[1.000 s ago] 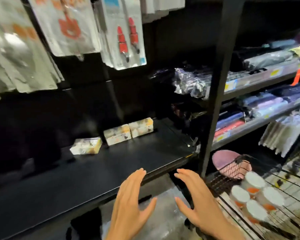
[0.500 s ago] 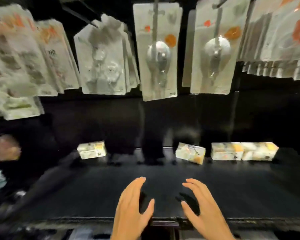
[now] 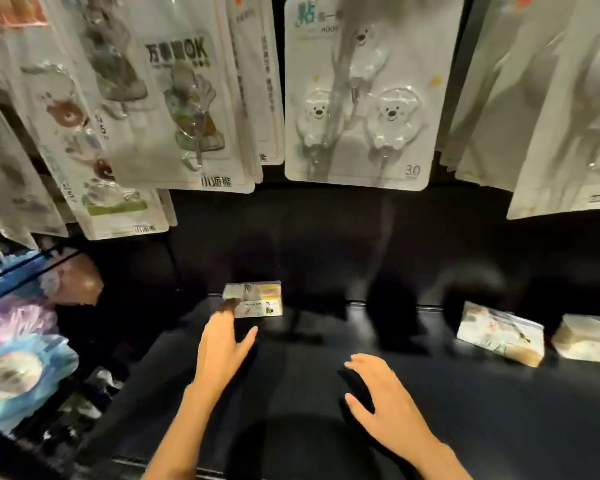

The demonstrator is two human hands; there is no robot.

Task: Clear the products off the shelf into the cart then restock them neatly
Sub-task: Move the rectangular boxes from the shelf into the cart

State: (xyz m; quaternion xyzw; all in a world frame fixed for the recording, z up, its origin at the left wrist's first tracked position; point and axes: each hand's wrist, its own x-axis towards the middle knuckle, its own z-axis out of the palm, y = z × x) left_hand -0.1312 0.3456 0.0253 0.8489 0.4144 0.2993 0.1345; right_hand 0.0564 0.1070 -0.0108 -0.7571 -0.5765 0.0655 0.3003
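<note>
A small pale box with a yellow patch (image 3: pixel 255 299) stands at the back of the black shelf (image 3: pixel 326 410). My left hand (image 3: pixel 222 351) stretches toward it with straight fingers, the fingertips at the box's lower left corner. My right hand (image 3: pixel 385 407) hovers over the shelf's middle, fingers spread and holding nothing. Two more pale boxes sit at the far right: a tilted box (image 3: pixel 499 337) and a second box (image 3: pixel 586 341) cut by the frame edge.
Carded hooks in blister packs (image 3: pixel 355 98) hang in a row above the shelf and overhang its back. Blue and purple packaged goods (image 3: pixel 18 358) fill the neighbouring section at the left. The shelf's front edge runs just below my wrists.
The view has swung left and closer to the shelf. My left hand has reached forward to the leftmost box; my right hand has stayed low over the shelf.
</note>
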